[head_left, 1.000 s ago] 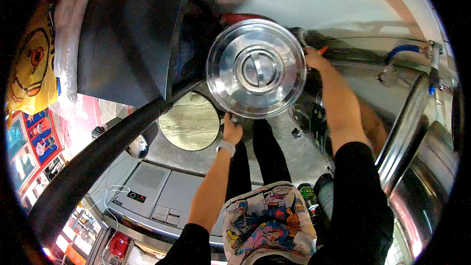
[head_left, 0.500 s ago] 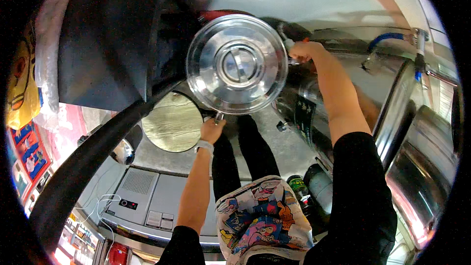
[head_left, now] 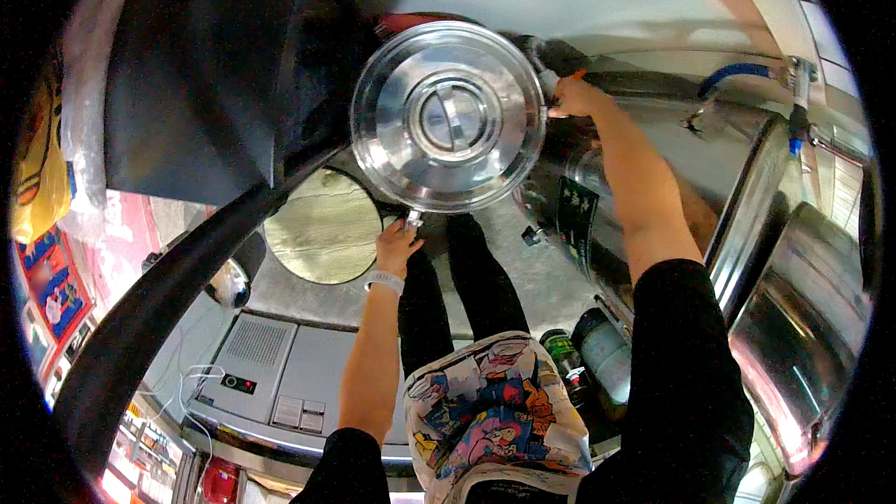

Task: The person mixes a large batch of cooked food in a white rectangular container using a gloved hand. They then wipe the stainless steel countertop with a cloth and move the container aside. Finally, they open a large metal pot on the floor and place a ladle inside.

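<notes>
A round stainless-steel pot [head_left: 373,145] with a shiny lid [head_left: 495,154] is between my arms, seen from above. The lid has a strap grip [head_left: 448,119] at its centre. My left hand [head_left: 396,247], with a pale band on its wrist, is closed at the short side handle [head_left: 413,218] nearest me. At the pot's far right side, my right hand [head_left: 573,98] closes round the opposite handle, which its fingers mostly hide. Something white and orange shows just beside that hand. What the pot rests on is hidden beneath it.
A round wooden-topped stool [head_left: 325,226] stands left of my legs. A large black box-like panel [head_left: 201,75] and a dark diagonal bar [head_left: 177,289] fill the left. Steel equipment [head_left: 653,140] with a blue hose [head_left: 737,75] lies right. A grey chest appliance [head_left: 327,364] and bottles [head_left: 565,355] are nearby.
The whole view has shifted slightly, and the pot sits a little higher and further left in it. Both hands stay at its handles; the left hand's fingers look a bit straighter.
</notes>
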`<state>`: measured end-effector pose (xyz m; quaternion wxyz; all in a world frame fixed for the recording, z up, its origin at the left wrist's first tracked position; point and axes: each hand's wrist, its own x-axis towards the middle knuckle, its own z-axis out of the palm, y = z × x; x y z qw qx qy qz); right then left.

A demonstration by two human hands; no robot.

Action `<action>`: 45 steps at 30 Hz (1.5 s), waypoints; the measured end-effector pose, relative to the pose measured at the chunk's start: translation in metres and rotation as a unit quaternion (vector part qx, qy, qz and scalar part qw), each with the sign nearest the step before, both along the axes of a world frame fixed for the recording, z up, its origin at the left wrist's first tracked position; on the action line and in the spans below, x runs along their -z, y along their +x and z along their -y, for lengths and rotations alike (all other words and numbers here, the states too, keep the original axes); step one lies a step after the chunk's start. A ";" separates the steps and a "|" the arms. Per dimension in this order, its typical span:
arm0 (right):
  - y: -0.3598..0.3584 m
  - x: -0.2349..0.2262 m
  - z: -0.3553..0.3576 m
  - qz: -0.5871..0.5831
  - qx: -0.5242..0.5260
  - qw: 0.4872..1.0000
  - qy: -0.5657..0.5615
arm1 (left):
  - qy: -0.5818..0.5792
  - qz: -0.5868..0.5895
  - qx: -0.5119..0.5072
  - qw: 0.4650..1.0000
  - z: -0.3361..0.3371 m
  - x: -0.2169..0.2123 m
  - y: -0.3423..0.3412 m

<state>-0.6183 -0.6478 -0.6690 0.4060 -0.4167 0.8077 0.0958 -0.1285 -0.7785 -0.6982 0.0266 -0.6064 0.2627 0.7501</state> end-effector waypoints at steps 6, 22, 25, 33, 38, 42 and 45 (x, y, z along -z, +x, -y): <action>0.018 -0.016 0.024 -0.037 0.045 0.996 0.060 | -0.074 0.019 0.068 0.995 -0.014 0.013 0.004; 0.023 0.065 -0.019 -0.029 0.108 0.992 -0.056 | -0.124 0.094 -0.105 0.982 -0.021 0.076 0.022; 0.029 0.043 -0.020 0.062 0.306 0.948 -0.069 | -0.081 0.083 -0.263 0.958 -0.036 0.083 0.006; 0.035 0.033 -0.010 -0.006 0.322 0.946 -0.024 | -0.090 -0.003 -0.218 0.972 -0.044 0.014 -0.036; 0.039 0.015 0.006 -0.065 0.175 0.982 -0.019 | -0.154 0.009 -0.141 0.978 -0.044 0.022 -0.021; 0.046 -0.032 0.020 -0.008 0.188 0.981 -0.037 | -0.175 -0.064 -0.055 0.981 -0.037 0.005 -0.029; 0.030 0.011 -0.004 -0.048 0.167 0.984 -0.029 | -0.217 -0.019 0.126 0.968 -0.024 0.027 -0.010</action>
